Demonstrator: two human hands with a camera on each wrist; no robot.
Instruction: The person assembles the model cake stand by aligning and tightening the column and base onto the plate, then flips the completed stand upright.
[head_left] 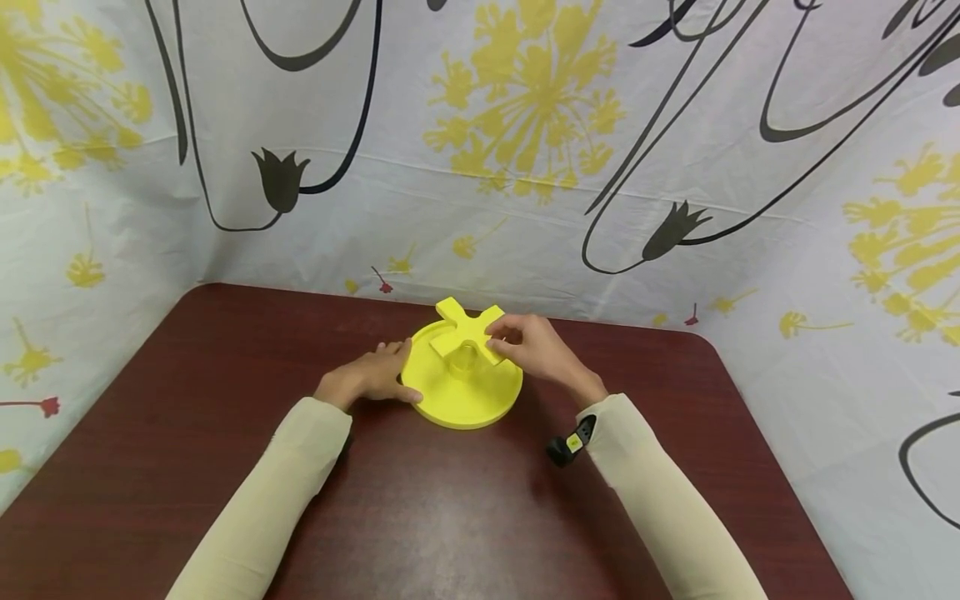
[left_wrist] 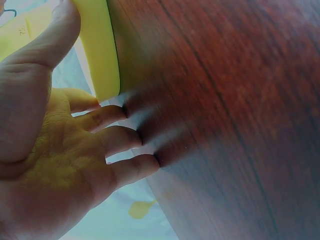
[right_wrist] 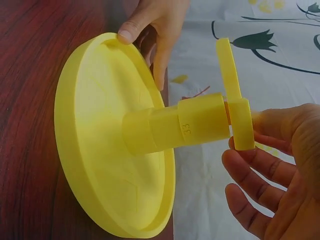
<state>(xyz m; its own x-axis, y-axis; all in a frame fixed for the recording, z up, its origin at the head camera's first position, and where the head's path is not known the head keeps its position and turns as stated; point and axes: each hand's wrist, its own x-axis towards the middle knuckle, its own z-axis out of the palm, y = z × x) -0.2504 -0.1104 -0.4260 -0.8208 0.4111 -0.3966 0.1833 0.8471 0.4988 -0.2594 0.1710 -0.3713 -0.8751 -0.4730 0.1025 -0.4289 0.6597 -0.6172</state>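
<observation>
A round yellow dish with a raised rim point(head_left: 459, 406) lies flat on the table. From its middle rises a yellow post point(right_wrist: 160, 127), its wider upper sleeve marked 33. At the top of the post is a yellow cross-shaped piece point(head_left: 468, 331); whether it is fixed there, I cannot tell. My right hand point(head_left: 536, 346) pinches one arm of the cross, the other fingers spread below it in the right wrist view. At the dish's left side, my left hand point(head_left: 371, 373) touches the rim with thumb and forefinger, its remaining fingers stretched and resting on the tabletop.
The dark red-brown table point(head_left: 442, 517) has its back edge just behind the dish. White cloth with yellow and grey flower prints point(head_left: 390, 125) hangs behind and at both sides. A black band point(head_left: 573, 442) sits at my right wrist.
</observation>
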